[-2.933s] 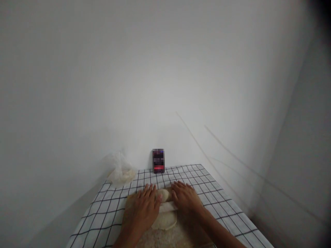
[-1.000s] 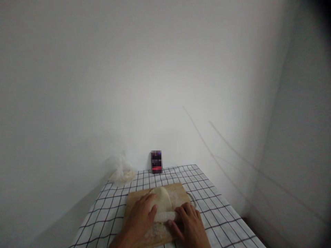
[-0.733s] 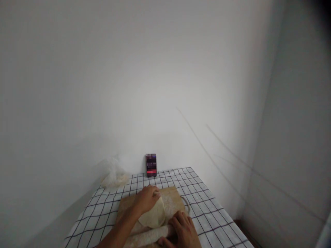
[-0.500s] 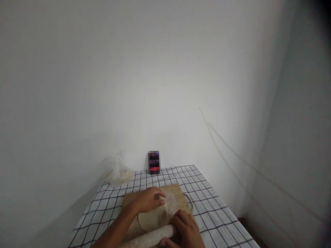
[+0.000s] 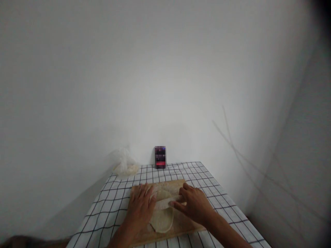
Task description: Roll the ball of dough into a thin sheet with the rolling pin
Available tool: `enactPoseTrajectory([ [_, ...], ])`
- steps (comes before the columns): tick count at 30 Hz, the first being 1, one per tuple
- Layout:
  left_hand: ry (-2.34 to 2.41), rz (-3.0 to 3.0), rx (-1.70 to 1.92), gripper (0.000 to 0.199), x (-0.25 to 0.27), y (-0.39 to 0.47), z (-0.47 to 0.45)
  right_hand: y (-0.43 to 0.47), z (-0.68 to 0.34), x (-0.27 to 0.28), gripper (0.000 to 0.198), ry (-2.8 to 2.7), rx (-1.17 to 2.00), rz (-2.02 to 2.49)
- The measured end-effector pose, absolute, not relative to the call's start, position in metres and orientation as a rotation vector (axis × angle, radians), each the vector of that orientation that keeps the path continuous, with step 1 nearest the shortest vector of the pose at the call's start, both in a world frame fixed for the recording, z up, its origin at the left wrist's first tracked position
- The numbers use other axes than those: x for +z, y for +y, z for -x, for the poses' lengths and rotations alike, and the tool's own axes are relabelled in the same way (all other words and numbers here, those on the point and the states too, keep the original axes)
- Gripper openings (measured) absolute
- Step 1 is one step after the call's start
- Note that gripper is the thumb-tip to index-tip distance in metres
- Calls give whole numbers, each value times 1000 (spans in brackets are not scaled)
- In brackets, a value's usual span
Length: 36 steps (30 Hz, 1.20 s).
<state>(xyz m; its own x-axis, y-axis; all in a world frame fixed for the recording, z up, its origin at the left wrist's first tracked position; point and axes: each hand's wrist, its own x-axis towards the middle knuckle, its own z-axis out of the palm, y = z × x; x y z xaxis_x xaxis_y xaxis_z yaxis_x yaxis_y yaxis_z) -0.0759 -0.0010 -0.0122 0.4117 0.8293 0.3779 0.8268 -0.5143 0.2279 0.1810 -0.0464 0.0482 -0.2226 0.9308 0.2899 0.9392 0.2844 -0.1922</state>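
Observation:
A pale rolling pin (image 5: 165, 203) lies across a flat, rounded sheet of dough (image 5: 162, 220), which shows on both sides of it. Under the dough is a floured wooden board (image 5: 190, 225). My left hand (image 5: 142, 201) rests over the pin's left end, palm down with the fingers stretched forward; that end is hidden beneath it. Around the right end, my right hand (image 5: 193, 203) is closed with bent fingers, its thumb along the near side of the pin.
The board sits on a table with a white, dark-checked cloth (image 5: 207, 193). At the back left stands a clear plastic bag (image 5: 126, 165) with something pale inside. A dark, pixelated upright object (image 5: 160, 157) leans near the white wall (image 5: 165, 86).
The rolling pin has moved from the board's near edge forward onto the dough. My left hand has let go of the dough's far edge and now lies on the pin.

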Motion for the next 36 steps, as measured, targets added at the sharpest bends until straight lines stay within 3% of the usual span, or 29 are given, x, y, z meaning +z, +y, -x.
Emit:
enactPoseTrajectory([
  [4, 1629, -2885, 729, 48, -36, 19, 76, -28, -188, 56, 54, -2364, 12, 1751],
  [12, 1589, -2882, 764, 50, -31, 17, 65, -9, -209, 13, 44, -2309, 93, 1525],
  [18, 1551, -2939, 753, 49, -9, 3, 55, -30, -212, -11, 48, -2219, -4, 1564],
  [36, 1450, -3073, 892, 54, -21, -39, 65, -97, -199, -17, 47, -2174, -28, 1588],
])
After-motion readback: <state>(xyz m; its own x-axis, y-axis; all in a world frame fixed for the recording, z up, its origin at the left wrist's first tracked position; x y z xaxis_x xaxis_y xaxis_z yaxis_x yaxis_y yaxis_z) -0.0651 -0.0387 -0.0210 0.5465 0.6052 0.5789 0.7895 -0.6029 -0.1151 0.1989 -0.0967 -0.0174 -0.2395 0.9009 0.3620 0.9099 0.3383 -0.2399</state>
